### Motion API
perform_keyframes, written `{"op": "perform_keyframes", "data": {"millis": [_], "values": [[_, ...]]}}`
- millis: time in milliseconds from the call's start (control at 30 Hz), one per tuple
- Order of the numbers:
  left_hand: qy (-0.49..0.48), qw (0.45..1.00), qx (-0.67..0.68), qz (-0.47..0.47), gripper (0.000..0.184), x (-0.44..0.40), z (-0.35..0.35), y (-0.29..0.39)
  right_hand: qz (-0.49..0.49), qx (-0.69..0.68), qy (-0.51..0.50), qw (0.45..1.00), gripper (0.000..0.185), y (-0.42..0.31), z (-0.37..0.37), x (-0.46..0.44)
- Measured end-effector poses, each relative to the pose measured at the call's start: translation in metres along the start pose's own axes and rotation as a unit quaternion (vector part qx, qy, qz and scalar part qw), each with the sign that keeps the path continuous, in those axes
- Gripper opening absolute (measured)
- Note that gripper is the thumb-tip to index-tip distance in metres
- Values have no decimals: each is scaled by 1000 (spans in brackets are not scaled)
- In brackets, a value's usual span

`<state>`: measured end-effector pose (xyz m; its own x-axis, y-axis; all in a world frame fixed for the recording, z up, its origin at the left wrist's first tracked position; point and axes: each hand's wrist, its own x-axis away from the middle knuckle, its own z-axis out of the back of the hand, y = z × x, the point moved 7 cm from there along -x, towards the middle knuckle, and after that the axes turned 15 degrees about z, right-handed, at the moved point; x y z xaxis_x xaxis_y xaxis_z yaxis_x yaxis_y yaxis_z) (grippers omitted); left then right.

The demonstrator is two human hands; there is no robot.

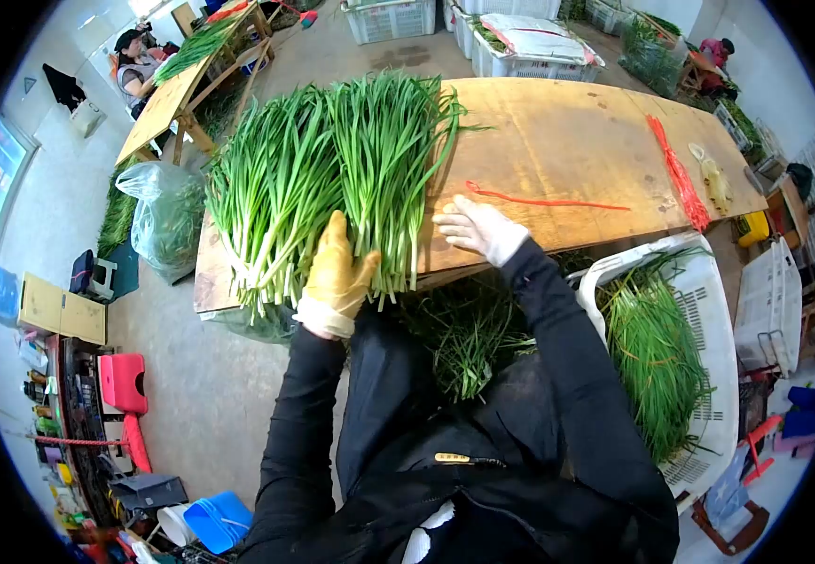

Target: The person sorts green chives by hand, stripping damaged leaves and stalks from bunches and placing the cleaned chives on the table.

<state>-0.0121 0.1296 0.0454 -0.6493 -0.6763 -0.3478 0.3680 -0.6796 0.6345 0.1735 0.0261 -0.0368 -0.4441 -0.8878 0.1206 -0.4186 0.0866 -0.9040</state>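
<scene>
Two piles of Chinese chives lie side by side on the wooden table, a left pile (271,188) and a right pile (384,169), pale stems toward me. My left hand (337,273), in a yellow glove, rests along the stems where the piles meet. Its fingers are stretched out and the thumb stands apart. Just right of the right pile, my right hand (476,227) wears a whitish glove. Its fingers point left, extended, with nothing seen in them. A single red tie (553,202) lies on the tabletop beside that hand's fingertips.
A bundle of red ties (675,174) and a pale yellow glove (711,179) lie on the table's right side. A white basket (722,376) of greens (652,352) stands at my right. Loose greens (469,348) hang before my lap. Another person (135,68) sits far left.
</scene>
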Motion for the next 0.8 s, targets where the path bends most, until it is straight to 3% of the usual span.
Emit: {"op": "perform_keyframes", "data": {"millis": [100, 133, 167, 233, 300, 333, 367, 433, 467, 533, 567, 633, 733, 800], "values": [[-4, 999, -31, 10, 98, -3, -17, 3, -39, -13, 42, 998, 73, 12, -32, -19], [-60, 985, -114, 116, 108, -5, -25, 1, -48, 18, 57, 997, 81, 14, -41, -20], [-84, 960, -204, 174, 109, -6, -23, 12, -42, 53, 50, 996, 78, 4, -53, -14], [-59, 963, -191, 183, 106, -13, -25, 7, -8, 157, 52, 986, 69, 15, -38, -25], [-44, 977, -126, 166, 97, -20, -25, -6, 24, 208, -39, 977, 60, 43, -5, -53], [-25, 986, -95, 131, 95, -21, -26, -12, 56, 277, 15, 959, 56, 18, -12, -34], [-6, 993, -64, 97, 93, -20, -24, -12, 83, 407, 51, 908, 55, 10, -1, -31], [-10, 994, -32, 107, 90, -20, -26, -20, 255, 601, 154, 742, 47, -22, -6, -10], [-14, 995, -28, 95, 89, -19, -27, -20, 253, 603, 154, 741, 47, -27, -12, -5], [-30, 993, -27, 110, 86, -18, -28, -18, 311, 500, 111, 801, 37, -36, -31, -2], [-29, 993, -25, 110, 86, -19, -29, -19, 327, 483, 66, 810, 21, -39, -42, 1], [-28, 993, -55, 97, 85, -18, -35, -21, 171, 623, 31, 763, 28, -39, -60, 5], [-14, 994, -64, 90, 83, -17, -34, -18, 114, 689, 26, 715, 38, -29, -74, -4], [-20, 993, -61, 95, 83, -18, -34, -19, 31, 664, 0, 747, 39, -21, -72, -11]]}}
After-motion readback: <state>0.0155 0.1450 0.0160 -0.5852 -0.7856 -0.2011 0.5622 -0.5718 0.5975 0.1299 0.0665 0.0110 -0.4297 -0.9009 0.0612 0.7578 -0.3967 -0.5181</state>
